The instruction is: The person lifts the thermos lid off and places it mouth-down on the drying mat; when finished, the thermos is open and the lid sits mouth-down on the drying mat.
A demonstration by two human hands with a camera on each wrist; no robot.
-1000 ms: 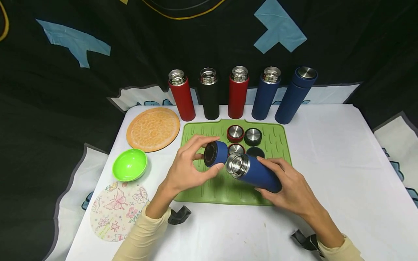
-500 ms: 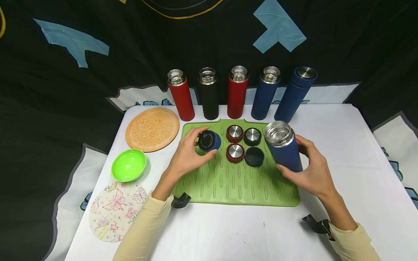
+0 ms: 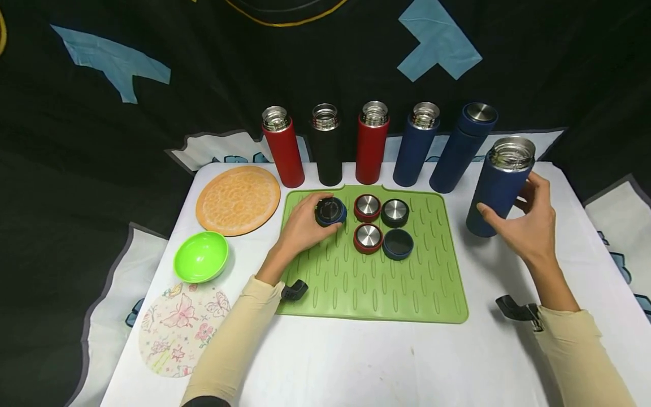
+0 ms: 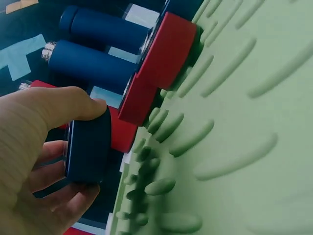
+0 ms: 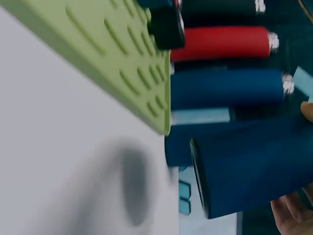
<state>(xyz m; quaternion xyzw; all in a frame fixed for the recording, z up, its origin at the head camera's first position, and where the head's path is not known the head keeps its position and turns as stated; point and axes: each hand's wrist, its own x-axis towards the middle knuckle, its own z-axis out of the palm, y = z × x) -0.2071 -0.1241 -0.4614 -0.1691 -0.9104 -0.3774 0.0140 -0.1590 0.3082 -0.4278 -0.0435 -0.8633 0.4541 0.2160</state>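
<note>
My left hand [image 3: 301, 229] pinches a dark blue bottle lid [image 3: 330, 211] between thumb and fingers, its black face tipped upward. In the left wrist view the lid [image 4: 88, 147] hovers just over the green ridged mat [image 3: 366, 294]. At the right, my right hand [image 3: 529, 223] grips a blue insulated bottle [image 3: 490, 195] by its side, its steel mouth uncovered. The right wrist view has the bottle's base [image 5: 200, 178] raised off the white table, a shadow beneath. On the mat sit two red lids [image 3: 367, 207], a black lid [image 3: 394, 212] and a dark blue lid [image 3: 398, 245].
Along the back stand a red bottle [image 3: 285, 152], a black bottle [image 3: 328, 155], another red bottle [image 3: 370, 150], an uncapped blue bottle [image 3: 413, 150] and a capped blue bottle [image 3: 458, 155]. An orange round mat [image 3: 238, 200], green bowl [image 3: 200, 257] and butterfly-print round mat [image 3: 178, 333] lie left.
My right hand has carried the blue bottle away from the lid, rightward and back, turning it more upright. My left hand has moved the lid back and lowered it over the mat.
</note>
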